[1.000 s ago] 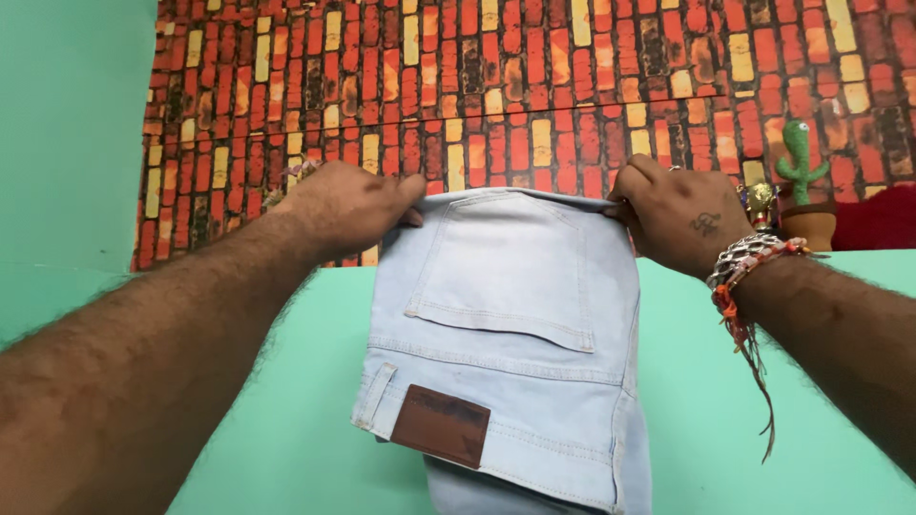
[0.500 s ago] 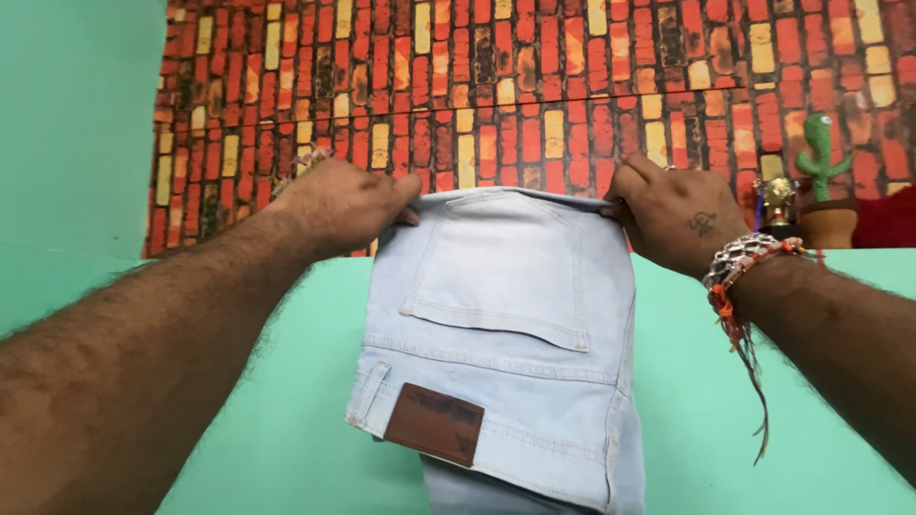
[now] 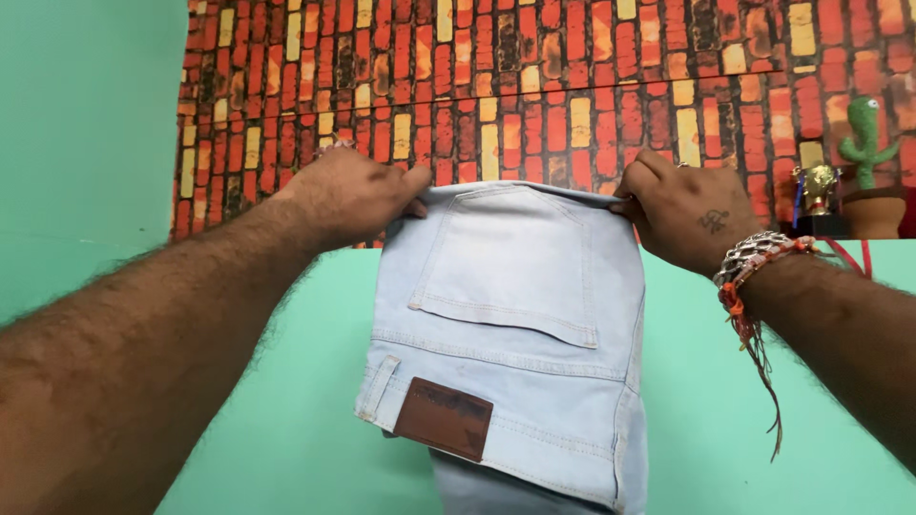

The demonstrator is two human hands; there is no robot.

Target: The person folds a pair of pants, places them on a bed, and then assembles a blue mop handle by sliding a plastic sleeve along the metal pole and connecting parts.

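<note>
A smooth mint-green table (image 3: 286,420) fills the lower half of the view, bare and flat to either side of the cloth, with open surface running out to the left under the forearm and to the right toward the frame's edge. Behind it stands a backdrop of printed brick (image 3: 572,86), red, orange and yellow blocks with dark mottling, meeting a plain green wall (image 3: 86,143) on the left. At the centre lie the folded jeans (image 3: 515,362), pale blue denim, soft and faintly creased, stitched seams outlining a back pocket with a pointed lower edge; the waistband faces the camera and carries a belt loop and a brown leather patch (image 3: 444,420), rectangular and slightly tilted. The far fold of the denim is lifted off the table. The left hand (image 3: 348,195) pinches the far left corner of that fold between thumb and fingers; the right hand (image 3: 682,215) clamps the far right corner the same way, its wrist wrapped in a silver chain bracelet (image 3: 759,256) and orange threads. At the table's far right edge stand a green plush cactus (image 3: 866,133) in a terracotta pot and, just beside it, a small gold trophy (image 3: 818,186).
</note>
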